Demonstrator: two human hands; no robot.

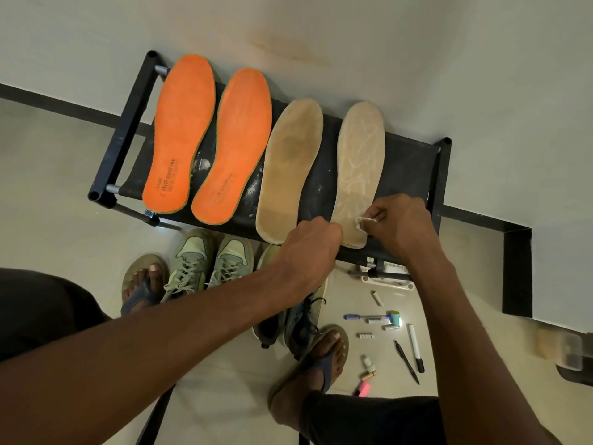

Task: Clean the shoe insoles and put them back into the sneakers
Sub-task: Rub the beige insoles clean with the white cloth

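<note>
right hand [396,224] pinches a white wipe [362,221] on my streaked tan insole's [361,168] heel, rightmost on the rack [414,170]. left hand [309,248], fingers curled, pins that heel's edge; sneakers [205,263] below.

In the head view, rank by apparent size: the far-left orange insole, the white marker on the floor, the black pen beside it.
1. Far-left orange insole, clearly largest.
2. White marker and black pen look alike in length; unranked.

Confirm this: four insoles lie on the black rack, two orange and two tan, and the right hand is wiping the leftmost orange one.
Not quite. The head view shows the right hand wiping the rightmost tan foam insole, streaked white, with a small white wipe. The rest holds.
</note>
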